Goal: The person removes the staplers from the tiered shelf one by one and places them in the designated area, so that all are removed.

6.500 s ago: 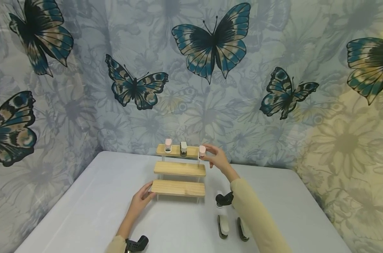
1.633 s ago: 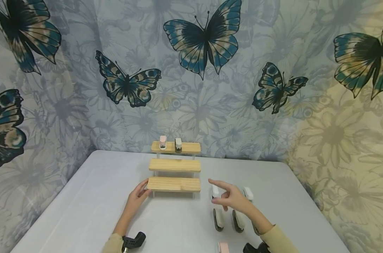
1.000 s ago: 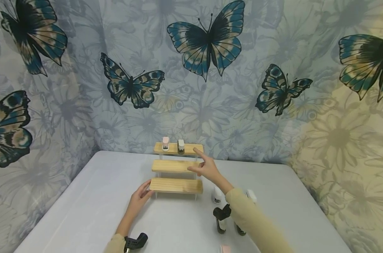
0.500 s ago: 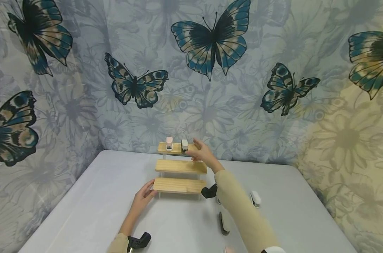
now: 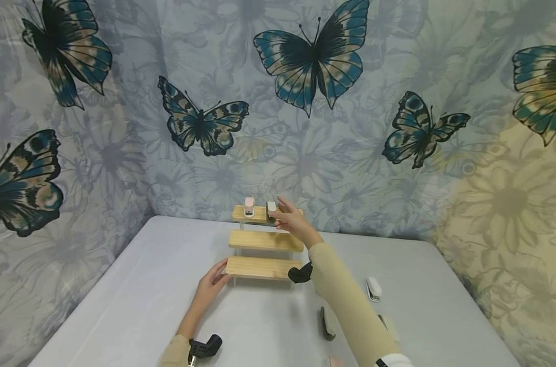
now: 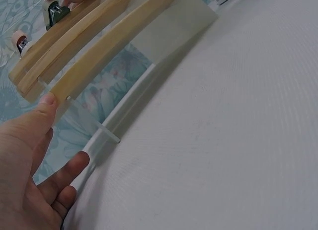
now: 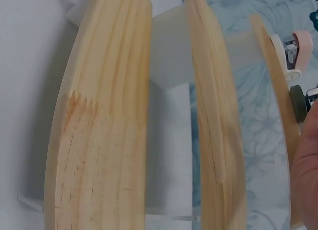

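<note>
A three-tier wooden display stand stands at the back middle of the table. My left hand grips the left end of its lowest board, the thumb on the board's end. On the top board sit a pink and white stapler and, to its right, a grey stapler with a dark base. My right hand reaches over the right end of that board and pinches the grey stapler. The right wrist view shows the grey stapler upright against the board, with only part of the hand visible.
Right of the stand, a white stapler lies on the white table. Nearer the front are a grey stapler with a dark base, another partly under my sleeve, and a pink one at the frame edge. Butterfly-printed fabric hangs behind.
Earlier my right hand held a pink stapler at the top board's right end; that spot later shows none. The hand came back from the table staplers and closed on the grey stapler. My left hand stayed.
</note>
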A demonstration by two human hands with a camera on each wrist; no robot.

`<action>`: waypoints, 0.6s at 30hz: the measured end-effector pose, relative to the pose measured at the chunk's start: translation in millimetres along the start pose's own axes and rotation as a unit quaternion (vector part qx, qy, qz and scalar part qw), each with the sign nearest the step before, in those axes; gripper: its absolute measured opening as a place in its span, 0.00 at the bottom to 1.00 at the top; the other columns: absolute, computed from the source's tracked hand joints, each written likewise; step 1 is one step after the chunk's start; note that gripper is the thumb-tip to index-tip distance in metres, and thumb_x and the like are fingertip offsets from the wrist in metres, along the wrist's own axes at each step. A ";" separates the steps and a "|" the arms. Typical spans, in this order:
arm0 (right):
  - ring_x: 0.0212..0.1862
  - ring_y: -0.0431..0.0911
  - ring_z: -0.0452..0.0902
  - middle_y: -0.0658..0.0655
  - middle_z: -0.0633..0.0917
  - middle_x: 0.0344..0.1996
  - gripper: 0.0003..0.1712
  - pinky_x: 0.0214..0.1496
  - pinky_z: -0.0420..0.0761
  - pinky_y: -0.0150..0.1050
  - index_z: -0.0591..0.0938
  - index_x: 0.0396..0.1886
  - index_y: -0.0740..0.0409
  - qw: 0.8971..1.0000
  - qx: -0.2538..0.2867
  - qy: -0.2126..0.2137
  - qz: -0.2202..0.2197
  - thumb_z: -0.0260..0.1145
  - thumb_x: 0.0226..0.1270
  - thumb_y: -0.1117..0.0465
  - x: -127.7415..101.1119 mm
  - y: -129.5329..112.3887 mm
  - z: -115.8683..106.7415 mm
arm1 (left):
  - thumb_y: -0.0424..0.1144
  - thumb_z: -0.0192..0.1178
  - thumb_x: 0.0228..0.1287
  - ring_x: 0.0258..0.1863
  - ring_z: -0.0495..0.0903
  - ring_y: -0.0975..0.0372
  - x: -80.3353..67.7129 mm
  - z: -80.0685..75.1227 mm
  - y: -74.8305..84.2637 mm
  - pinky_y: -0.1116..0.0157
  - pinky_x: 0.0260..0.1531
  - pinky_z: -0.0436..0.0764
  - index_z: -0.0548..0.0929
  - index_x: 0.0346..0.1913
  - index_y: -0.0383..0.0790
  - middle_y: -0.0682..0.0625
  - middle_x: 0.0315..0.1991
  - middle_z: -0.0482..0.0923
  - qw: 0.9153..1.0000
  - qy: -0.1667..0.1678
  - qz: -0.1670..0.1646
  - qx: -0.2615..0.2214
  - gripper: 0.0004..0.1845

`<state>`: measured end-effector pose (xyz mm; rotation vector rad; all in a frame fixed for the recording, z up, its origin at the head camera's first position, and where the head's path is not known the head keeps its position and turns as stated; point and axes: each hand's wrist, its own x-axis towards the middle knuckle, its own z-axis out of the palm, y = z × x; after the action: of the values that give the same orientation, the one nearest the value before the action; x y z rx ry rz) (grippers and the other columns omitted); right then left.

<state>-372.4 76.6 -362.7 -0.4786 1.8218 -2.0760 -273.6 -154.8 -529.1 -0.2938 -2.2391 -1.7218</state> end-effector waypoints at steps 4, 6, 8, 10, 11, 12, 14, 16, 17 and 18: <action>0.23 0.44 0.70 0.57 0.46 0.57 0.38 0.27 0.74 0.34 0.47 0.59 0.48 1.000 0.018 -0.006 0.005 0.56 0.51 0.64 4.5 2.6 -0.4 | 0.49 0.52 0.48 0.41 0.68 0.61 1.5 1.4 -0.8 0.67 0.37 0.70 0.63 0.52 0.49 0.52 0.50 0.62 1.000 0.005 0.005 0.016 0.25; 0.22 0.43 0.71 0.57 0.50 0.57 0.37 0.26 0.74 0.33 0.50 0.58 0.49 1.000 0.022 -0.004 0.009 0.57 0.50 0.64 6.3 4.5 0.1 | 0.50 0.53 0.47 0.43 0.67 0.61 1.9 1.4 0.0 0.67 0.39 0.69 0.63 0.51 0.49 0.52 0.50 0.62 1.000 0.004 0.001 0.014 0.25; 0.21 0.43 0.70 0.57 0.53 0.55 0.36 0.25 0.74 0.33 0.52 0.58 0.51 1.000 0.022 0.000 0.010 0.58 0.50 0.64 7.8 6.7 0.7 | 0.50 0.53 0.47 0.43 0.66 0.62 1.7 1.4 0.9 0.67 0.39 0.68 0.64 0.51 0.50 0.53 0.50 0.62 1.000 0.002 -0.005 0.011 0.25; 0.21 0.42 0.70 0.58 0.55 0.54 0.36 0.24 0.74 0.32 0.54 0.57 0.51 1.000 0.016 0.006 0.009 0.59 0.49 0.64 8.3 8.3 1.0 | 0.50 0.53 0.46 0.42 0.67 0.64 0.8 1.3 2.5 0.68 0.39 0.69 0.64 0.51 0.52 0.55 0.50 0.63 1.000 0.003 -0.018 0.003 0.25; 0.20 0.42 0.69 0.58 0.56 0.53 0.35 0.23 0.73 0.31 0.55 0.57 0.51 1.000 0.012 0.010 0.008 0.59 0.48 0.64 8.5 8.9 0.9 | 0.51 0.53 0.46 0.41 0.68 0.64 0.5 1.3 3.0 0.68 0.38 0.69 0.64 0.50 0.53 0.56 0.49 0.63 1.000 0.003 -0.025 0.000 0.25; 0.20 0.41 0.69 0.58 0.56 0.53 0.35 0.23 0.73 0.31 0.55 0.56 0.50 1.000 0.011 0.014 0.007 0.59 0.48 0.63 8.5 9.3 0.8 | 0.51 0.53 0.46 0.40 0.68 0.65 0.3 1.3 3.4 0.69 0.38 0.69 0.64 0.50 0.53 0.56 0.49 0.63 1.000 0.003 -0.027 0.000 0.25; 0.19 0.41 0.68 0.57 0.55 0.54 0.36 0.22 0.72 0.30 0.55 0.57 0.50 1.000 0.006 0.020 0.007 0.60 0.47 0.63 8.1 9.9 0.6 | 0.51 0.53 0.46 0.39 0.69 0.65 0.2 1.2 3.9 0.69 0.38 0.70 0.64 0.50 0.54 0.57 0.49 0.63 1.000 0.005 -0.029 -0.002 0.25; 0.18 0.40 0.67 0.57 0.52 0.56 0.38 0.21 0.72 0.30 0.53 0.57 0.52 1.000 0.002 0.022 0.009 0.60 0.47 0.63 7.2 9.8 0.3 | 0.51 0.53 0.46 0.38 0.69 0.65 0.5 1.2 3.5 0.69 0.37 0.70 0.64 0.51 0.53 0.56 0.49 0.63 1.000 0.005 -0.024 0.000 0.25; 0.18 0.40 0.66 0.58 0.51 0.56 0.39 0.21 0.71 0.29 0.51 0.58 0.53 1.000 -0.002 0.023 0.011 0.61 0.46 0.63 6.6 9.7 0.2 | 0.51 0.53 0.46 0.38 0.70 0.65 0.7 1.1 2.8 0.70 0.36 0.70 0.64 0.51 0.53 0.55 0.49 0.63 1.000 0.006 -0.022 0.001 0.25; 0.18 0.40 0.66 0.57 0.49 0.57 0.40 0.21 0.71 0.29 0.50 0.58 0.54 1.000 -0.005 0.025 0.013 0.61 0.46 0.63 6.1 9.4 0.2 | 0.50 0.53 0.46 0.37 0.70 0.64 0.9 1.1 2.2 0.70 0.36 0.71 0.64 0.51 0.52 0.55 0.49 0.63 1.000 0.007 -0.019 0.001 0.25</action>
<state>-377.4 72.4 -371.9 -0.4067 1.8555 -2.0799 -273.8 -153.2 -527.0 -0.2410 -2.2505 -1.7350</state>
